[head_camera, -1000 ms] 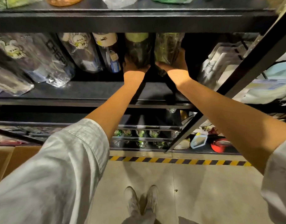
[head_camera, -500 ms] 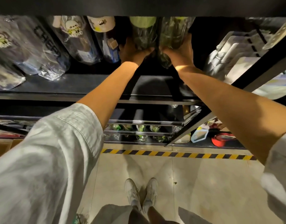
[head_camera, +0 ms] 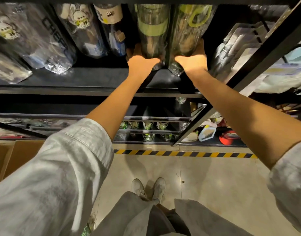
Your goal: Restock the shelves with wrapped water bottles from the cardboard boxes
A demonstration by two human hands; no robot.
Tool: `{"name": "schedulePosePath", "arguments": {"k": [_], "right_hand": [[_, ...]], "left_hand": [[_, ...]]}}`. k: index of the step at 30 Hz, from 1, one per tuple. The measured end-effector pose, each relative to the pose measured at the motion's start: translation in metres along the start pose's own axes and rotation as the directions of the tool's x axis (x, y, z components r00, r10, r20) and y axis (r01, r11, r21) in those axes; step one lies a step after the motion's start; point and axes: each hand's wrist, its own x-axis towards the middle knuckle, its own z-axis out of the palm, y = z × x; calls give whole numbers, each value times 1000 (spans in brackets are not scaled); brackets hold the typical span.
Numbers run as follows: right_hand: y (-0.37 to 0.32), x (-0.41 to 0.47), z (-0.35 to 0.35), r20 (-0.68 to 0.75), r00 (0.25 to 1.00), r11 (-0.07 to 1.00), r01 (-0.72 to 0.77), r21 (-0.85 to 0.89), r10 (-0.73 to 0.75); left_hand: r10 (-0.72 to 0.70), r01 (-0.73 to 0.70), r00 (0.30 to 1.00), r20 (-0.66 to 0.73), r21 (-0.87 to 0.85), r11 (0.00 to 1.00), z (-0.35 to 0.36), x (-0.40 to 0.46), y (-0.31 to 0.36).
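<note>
Gripping two wrapped green bottles side by side on dark shelf (head_camera: 95,77), centre. Left hand (head_camera: 143,63) curling round base of left bottle (head_camera: 152,31); right hand (head_camera: 191,61) curling round base of right bottle (head_camera: 188,29). Bottles touching, leaning far, above wrists. Standing beside rabbit-print bottles (head_camera: 78,26), left. Lying near left: cardboard box (head_camera: 11,154).

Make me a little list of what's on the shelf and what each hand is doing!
left hand: grips the base of the green-banded wrapped bottle
right hand: grips the base of the green-handled wrapped bottle
bottles: side by side, wrappers about touching
shelf: dark, also holds bunny-print wrapped bottles to the left
floor: striped tape, cardboard box at left
</note>
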Motion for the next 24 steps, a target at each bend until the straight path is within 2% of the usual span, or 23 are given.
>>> {"name": "schedulePosePath", "arguments": {"k": [4,8,16,20,24], "right_hand": [[8,-11,-9,-34,995,995,98,-21,-98],[8,-30,-20,33,993,994,110,-18,-110],[13,-43,-26,13,992,991,128,28,-128],[9,-46,-24,1,987,986,158,48,-158],[11,-45,-25,1,984,983,176,57,-177]], "left_hand": [[53,-54,999,-7,-12,998,-11,-21,7],[89,-88,996,6,-24,996,-18,-35,5],[123,-123,992,-1,-68,990,-20,-53,4],[168,-169,985,-27,-35,985,-17,-53,5],[142,-143,989,-30,-14,990,-14,-45,8]]}}
